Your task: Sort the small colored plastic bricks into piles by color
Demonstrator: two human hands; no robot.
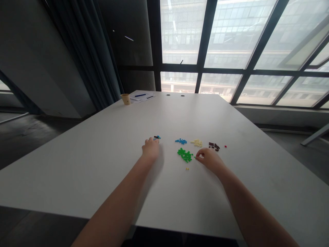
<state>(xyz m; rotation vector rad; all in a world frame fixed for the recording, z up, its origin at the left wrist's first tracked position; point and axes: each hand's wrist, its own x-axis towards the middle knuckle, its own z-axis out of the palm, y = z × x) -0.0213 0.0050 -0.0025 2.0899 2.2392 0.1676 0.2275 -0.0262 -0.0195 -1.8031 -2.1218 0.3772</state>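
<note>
My left hand (150,147) rests on the table, fingers curled round a small build of blue and dark bricks (157,137); part of the build is hidden behind the fingers. My right hand (210,159) has thumb and forefinger pinched at a tiny green brick (194,157), just right of a loose pile of green bricks (184,155). Beyond that pile lie blue bricks (181,141) and cream bricks (197,142). Dark brown bricks (214,146) sit behind my right hand, and a single red brick (225,146) lies farther right. Nearer me are tiny yellow pieces (187,168).
The white table (102,164) reaches back toward large windows (226,41). At its far left corner stand a tan paper cup (125,99) and sheets of paper (144,96) with a blue pen (140,95) on them. Two dark round discs (182,95) are near the far edge.
</note>
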